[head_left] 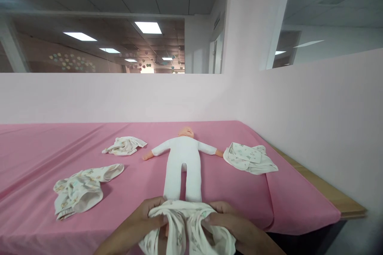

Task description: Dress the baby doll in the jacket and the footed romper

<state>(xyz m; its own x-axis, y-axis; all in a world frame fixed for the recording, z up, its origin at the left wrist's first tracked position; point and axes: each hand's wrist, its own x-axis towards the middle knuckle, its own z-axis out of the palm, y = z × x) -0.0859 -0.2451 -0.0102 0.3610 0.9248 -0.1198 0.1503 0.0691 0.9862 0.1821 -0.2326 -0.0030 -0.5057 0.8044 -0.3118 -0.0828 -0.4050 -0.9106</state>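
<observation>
A baby doll (183,155) in a white body suit lies on its back with its arms spread and its head toward the wall. At its lower legs are small white patterned baby pants (179,227), held by the waistband. My left hand (146,217) grips the left side of them, thumb in front. The other side is pinched in my right hand (227,219). The doll's feet are hidden by the cloth, so I cannot tell whether they are inside the legs of the pants.
A pink cloth (134,183) covers the table, whose wooden edge (323,187) shows at right. Crumpled patterned baby clothes (79,193) lie at left, with a smaller garment (124,146) behind. A folded garment (249,158) touches the doll's hand at right. White walls (119,97) stand behind and right.
</observation>
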